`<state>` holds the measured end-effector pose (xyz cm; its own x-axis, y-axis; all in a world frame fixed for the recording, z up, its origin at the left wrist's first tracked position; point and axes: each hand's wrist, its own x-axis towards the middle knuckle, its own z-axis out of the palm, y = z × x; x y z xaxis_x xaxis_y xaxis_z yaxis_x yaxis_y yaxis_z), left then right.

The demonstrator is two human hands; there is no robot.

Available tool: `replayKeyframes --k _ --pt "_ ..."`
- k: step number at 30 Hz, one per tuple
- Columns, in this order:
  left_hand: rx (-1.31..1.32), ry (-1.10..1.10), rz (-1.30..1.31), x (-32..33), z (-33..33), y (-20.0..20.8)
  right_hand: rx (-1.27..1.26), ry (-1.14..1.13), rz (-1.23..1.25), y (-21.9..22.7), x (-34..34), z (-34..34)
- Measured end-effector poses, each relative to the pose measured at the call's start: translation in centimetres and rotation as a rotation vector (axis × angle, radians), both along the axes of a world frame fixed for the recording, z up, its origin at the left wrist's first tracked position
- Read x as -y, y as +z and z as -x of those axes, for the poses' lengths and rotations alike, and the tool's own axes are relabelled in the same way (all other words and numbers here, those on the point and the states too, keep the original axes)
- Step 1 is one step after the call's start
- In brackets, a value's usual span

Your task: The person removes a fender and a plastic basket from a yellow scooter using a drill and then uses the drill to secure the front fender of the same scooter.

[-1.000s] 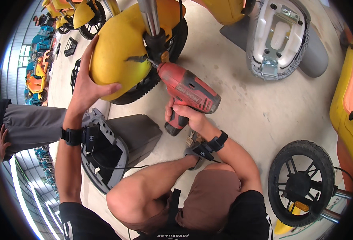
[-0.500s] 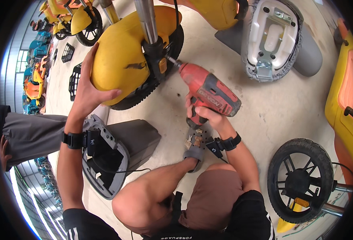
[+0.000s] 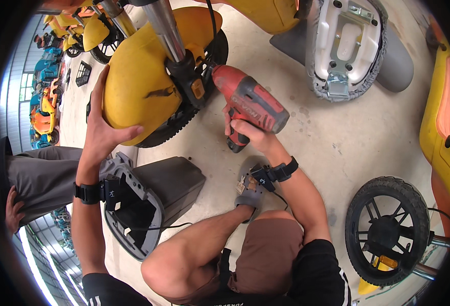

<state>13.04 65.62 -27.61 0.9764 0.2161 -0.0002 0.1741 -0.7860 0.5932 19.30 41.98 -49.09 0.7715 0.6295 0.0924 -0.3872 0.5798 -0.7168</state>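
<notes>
My left hand (image 3: 105, 130) grips the near end of a yellow front fender (image 3: 141, 86), thumb on its top and fingers along its left side. A dark scuff marks the fender's right flank. Under it sits a black tyre (image 3: 166, 126), and a silver fork tube (image 3: 165, 30) rises beside it, with an orange reflector (image 3: 198, 88) on the fork's lower end. My right hand (image 3: 249, 133) is closed round the handle of a red and black power driver (image 3: 248, 97). The driver's nose points at the fork by the fender's far side; its tip is partly hidden there.
A grey plastic bin-like housing (image 3: 171, 181) lies by my left knee. An upturned seat (image 3: 348, 51) rests at the far right. Another black wheel (image 3: 386, 232) and a yellow-orange scooter body (image 3: 441, 117) stand on the right. A person's grey trouser leg (image 3: 46, 171) is at the left.
The driver has moved left and slightly up, its nose now closer in against the fork. The fender, fork and my left hand have shifted left in view.
</notes>
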Motion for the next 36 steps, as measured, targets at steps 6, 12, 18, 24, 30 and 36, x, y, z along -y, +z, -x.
replayKeyframes --k 6,12,18,24,30,36 --pt "-0.012 0.014 0.005 0.4 0.0 0.3 -0.015 0.073 -0.029 -1.6 -1.3 1.5" --pt "-0.025 0.014 0.006 0.3 -0.1 0.3 -0.103 0.053 -0.149 -0.7 -1.3 1.4" --pt "-0.013 0.021 -0.003 0.0 0.0 0.3 -0.083 0.003 -0.125 -0.6 -1.5 1.2" --pt "-0.004 0.029 0.063 0.2 0.0 -0.2 -0.147 0.059 -0.152 -0.8 -1.0 0.7" --pt "-0.002 0.013 0.084 0.2 0.0 0.2 -0.258 0.12 -0.192 -0.1 -0.7 0.6" --pt "0.004 0.0 0.098 0.5 0.1 0.0 -0.365 0.116 -0.237 1.8 -0.3 0.6"
